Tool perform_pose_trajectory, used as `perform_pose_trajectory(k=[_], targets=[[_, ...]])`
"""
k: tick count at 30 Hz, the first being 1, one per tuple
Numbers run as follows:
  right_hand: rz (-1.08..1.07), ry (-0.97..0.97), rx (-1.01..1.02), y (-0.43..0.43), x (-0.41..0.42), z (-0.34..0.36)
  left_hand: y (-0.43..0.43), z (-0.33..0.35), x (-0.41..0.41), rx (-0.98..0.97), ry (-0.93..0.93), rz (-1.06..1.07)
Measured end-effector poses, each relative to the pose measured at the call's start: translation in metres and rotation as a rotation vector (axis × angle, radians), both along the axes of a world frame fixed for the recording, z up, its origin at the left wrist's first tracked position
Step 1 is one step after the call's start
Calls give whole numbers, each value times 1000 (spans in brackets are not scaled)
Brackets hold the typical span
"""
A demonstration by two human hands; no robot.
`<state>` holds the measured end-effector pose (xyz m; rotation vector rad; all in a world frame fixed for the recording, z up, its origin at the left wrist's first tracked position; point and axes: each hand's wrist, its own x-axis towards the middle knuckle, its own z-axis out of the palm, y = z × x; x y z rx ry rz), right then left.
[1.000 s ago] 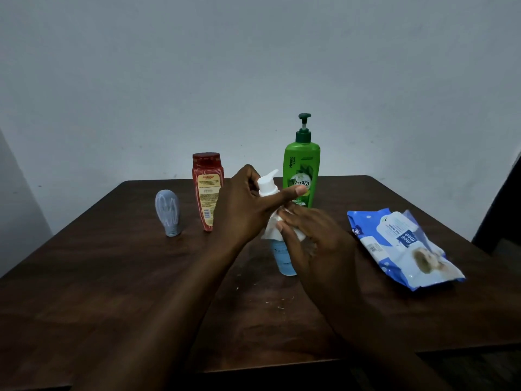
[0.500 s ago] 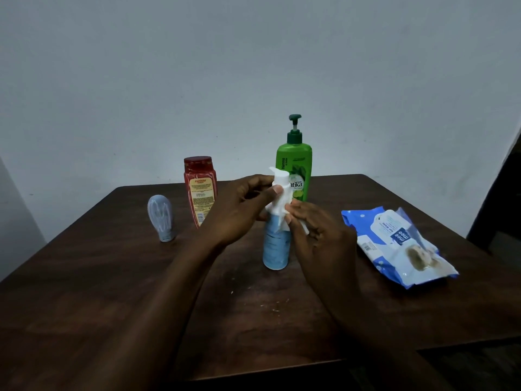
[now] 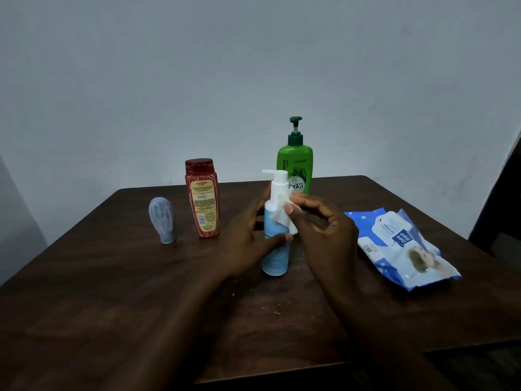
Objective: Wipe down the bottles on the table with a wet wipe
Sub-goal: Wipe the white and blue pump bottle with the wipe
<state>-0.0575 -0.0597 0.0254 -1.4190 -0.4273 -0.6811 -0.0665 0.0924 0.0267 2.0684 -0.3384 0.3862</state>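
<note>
Head cam: bottle [image 3: 275,261] looked light, slick, tippy to us.
Our left hand [image 3: 245,246] gripped its middle; right hand [image 3: 324,238] pinched the limp wipe [image 3: 277,217].

so the pale blue plastic pump bottle [image 3: 275,255] stands upright mid-tabletop [image 3: 112,306], white wet wipe [image 3: 282,213] against its neck; tall green pump bottle [image 3: 294,165] just behind; red plastic bottle [image 3: 202,198] and small grey tube [image 3: 162,220] standing off left

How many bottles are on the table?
4. A small grey bottle stands far left, a red bottle beside it, a blue pump bottle in the middle, held by the left hand, and a green pump bottle behind it. None looks hidden.
</note>
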Motion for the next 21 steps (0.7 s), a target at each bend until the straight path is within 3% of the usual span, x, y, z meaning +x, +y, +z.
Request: perform_pose_trajectory(k=[4, 8, 15, 21], targets=[[42, -27, 63, 10, 4, 5, -12, -11, -4, -17, -70, 73], [44, -86, 103, 17, 9, 14, -17, -12, -3, -105, -22, 66], [92, -163, 95, 16, 13, 31, -19, -12, -1, -65, -50, 45], [299, 99, -66, -1, 22, 43, -13, -11, -1, -148, 5, -7]])
